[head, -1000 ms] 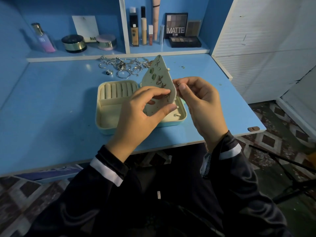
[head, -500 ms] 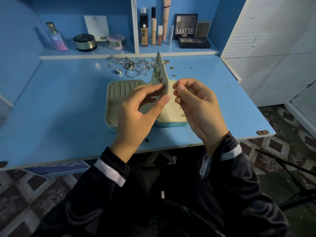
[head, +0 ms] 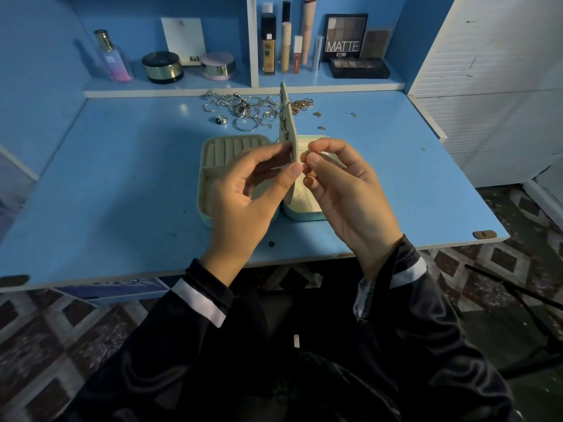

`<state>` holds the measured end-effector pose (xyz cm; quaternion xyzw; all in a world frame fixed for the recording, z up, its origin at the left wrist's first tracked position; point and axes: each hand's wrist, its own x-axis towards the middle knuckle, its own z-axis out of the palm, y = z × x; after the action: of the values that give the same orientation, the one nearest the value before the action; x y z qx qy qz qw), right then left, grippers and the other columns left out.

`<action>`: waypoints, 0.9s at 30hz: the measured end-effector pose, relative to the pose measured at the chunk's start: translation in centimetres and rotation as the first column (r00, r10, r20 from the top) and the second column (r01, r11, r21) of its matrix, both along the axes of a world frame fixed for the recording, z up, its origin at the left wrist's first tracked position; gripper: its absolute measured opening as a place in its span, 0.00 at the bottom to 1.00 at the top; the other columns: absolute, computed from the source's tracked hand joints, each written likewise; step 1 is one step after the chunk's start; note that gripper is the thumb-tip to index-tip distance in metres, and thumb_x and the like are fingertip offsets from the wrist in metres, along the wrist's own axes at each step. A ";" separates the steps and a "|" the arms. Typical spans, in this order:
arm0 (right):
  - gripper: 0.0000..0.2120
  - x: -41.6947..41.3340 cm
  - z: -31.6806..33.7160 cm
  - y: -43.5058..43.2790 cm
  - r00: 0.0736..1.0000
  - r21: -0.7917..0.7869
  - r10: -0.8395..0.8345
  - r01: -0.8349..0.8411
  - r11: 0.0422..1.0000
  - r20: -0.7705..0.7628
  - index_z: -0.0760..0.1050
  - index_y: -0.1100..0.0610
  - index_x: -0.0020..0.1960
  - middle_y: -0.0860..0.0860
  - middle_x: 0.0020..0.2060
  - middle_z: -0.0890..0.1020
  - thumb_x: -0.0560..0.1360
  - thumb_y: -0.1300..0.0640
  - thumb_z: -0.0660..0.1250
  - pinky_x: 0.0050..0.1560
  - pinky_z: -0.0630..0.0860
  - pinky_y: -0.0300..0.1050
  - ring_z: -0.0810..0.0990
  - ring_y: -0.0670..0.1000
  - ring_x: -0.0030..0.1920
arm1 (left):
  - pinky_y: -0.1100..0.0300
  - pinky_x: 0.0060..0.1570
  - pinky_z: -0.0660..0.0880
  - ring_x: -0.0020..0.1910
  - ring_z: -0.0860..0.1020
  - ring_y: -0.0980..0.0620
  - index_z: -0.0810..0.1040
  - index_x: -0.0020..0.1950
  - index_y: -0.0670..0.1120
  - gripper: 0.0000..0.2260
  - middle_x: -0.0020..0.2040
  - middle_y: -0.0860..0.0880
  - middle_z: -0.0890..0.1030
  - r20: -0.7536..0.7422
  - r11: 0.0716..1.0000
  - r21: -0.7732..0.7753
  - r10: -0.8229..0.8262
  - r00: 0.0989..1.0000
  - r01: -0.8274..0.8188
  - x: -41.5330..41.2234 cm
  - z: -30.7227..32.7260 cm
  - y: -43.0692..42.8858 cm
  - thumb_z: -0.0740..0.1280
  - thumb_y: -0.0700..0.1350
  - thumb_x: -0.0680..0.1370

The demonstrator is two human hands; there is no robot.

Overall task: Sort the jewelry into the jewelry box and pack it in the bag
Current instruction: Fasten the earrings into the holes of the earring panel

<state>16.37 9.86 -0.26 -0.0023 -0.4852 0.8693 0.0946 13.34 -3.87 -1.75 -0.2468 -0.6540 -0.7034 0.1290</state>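
Note:
An open pale green jewelry box (head: 205, 190) lies on the blue desk, with ring rolls in its left half. Its cream earring panel (head: 285, 117) stands upright, edge-on to me, with several earrings pinned to its left face. My left hand (head: 243, 196) pinches the panel's lower edge between thumb and fingers. My right hand (head: 344, 193) is just right of the panel, fingertips pinched on a tiny piece, probably an earring, touching the panel's back. A heap of silver rings and chains (head: 243, 109) lies behind the box. No bag is in view.
A few loose earrings (head: 320, 115) lie right of the heap. The back shelf holds a perfume bottle (head: 112, 57), round jars (head: 162, 67), makeup tubes (head: 285, 44) and a palette (head: 359, 67). A white panelled wall (head: 493, 86) bounds the desk's right side. The desk edge (head: 304, 257) runs under my wrists.
The earring panel has swung from facing me to edge-on. My fingers have closed in on its lower edge from both sides. The camera view has shifted slightly.

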 end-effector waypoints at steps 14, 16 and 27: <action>0.05 -0.4 -0.7 -0.4 1.000 0.012 -0.016 0.016 1.000 -0.015 0.77 0.63 0.50 0.52 0.39 0.83 0.77 0.68 0.63 0.45 0.77 0.38 0.80 0.47 0.40 | 0.63 0.53 0.78 0.52 0.83 0.54 0.78 0.60 0.40 0.14 0.54 0.42 0.82 -0.001 1.000 0.001 0.008 1.000 -0.008 -0.2 -0.2 -0.1 0.73 0.36 0.75; 0.05 -0.5 -0.8 -0.4 0.999 0.033 -0.020 0.021 0.999 -0.030 0.77 0.64 0.50 0.52 0.40 0.83 0.77 0.67 0.63 0.44 0.76 0.39 0.79 0.48 0.41 | 0.63 0.53 0.78 0.52 0.83 0.54 0.79 0.60 0.39 0.14 0.54 0.41 0.82 -0.004 1.000 -0.003 0.015 1.000 -0.015 -0.3 -0.2 0.0 0.73 0.36 0.75; 0.05 -0.8 -0.8 -0.5 0.996 0.094 -0.054 0.061 0.994 -0.073 0.78 0.63 0.48 0.52 0.38 0.82 0.77 0.68 0.63 0.42 0.74 0.38 0.78 0.47 0.38 | 0.63 0.54 0.77 0.52 0.83 0.54 0.78 0.60 0.39 0.14 0.53 0.41 0.82 0.016 1.000 0.022 0.019 1.000 -0.019 -0.4 -0.5 0.1 0.73 0.35 0.74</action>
<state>15.55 9.31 -1.06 0.0190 -0.5227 0.8413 0.1369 12.90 -3.75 -2.26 -0.2335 -0.6495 -0.7112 0.1331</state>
